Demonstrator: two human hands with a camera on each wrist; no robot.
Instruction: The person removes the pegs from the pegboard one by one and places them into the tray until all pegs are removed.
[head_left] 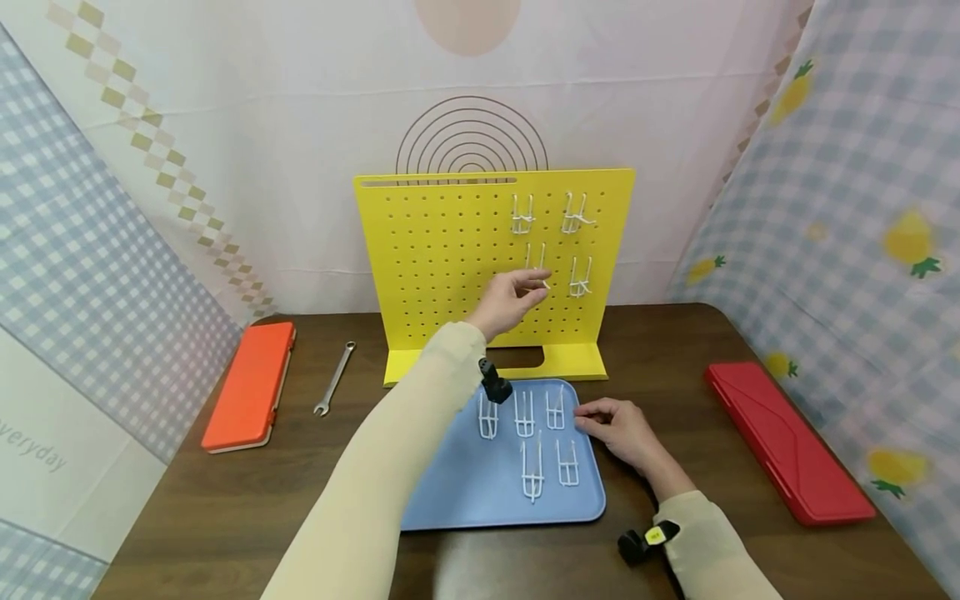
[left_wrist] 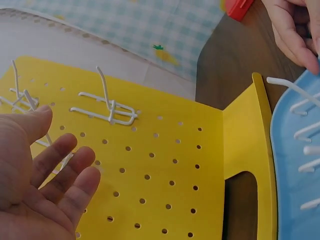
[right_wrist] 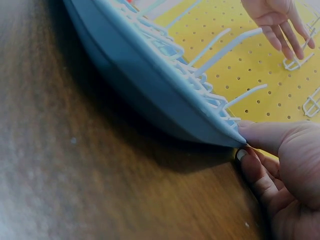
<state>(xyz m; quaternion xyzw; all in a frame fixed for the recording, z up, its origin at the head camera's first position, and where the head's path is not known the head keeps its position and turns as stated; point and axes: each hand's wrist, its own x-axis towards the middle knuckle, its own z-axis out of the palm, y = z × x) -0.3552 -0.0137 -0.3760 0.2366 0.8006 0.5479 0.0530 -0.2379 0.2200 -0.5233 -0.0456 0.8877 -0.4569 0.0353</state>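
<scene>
A yellow pegboard (head_left: 442, 312) stands upright, with several white wire hooks on its right half. My left hand (head_left: 510, 302) is in front of the lower left one of these hooks and partly hides it. In the left wrist view its thumb and fingers (left_wrist: 82, 187) are spread apart, with nothing gripped between them. Another mounted hook (left_wrist: 114, 111) sits beside it. A blue tray (head_left: 465, 500) lies before the board, bearing several more white wire hooks (head_left: 532, 477). My right hand (head_left: 622, 432) pinches the tray's right rim, thumb (right_wrist: 262, 134) above and fingers below.
An orange case (head_left: 251, 383) and a combination wrench (head_left: 335, 379) lie on the wooden table left of the board. On the right is a red case (head_left: 787, 442). Patterned cloth (head_left: 840, 250) hangs along the back and both sides.
</scene>
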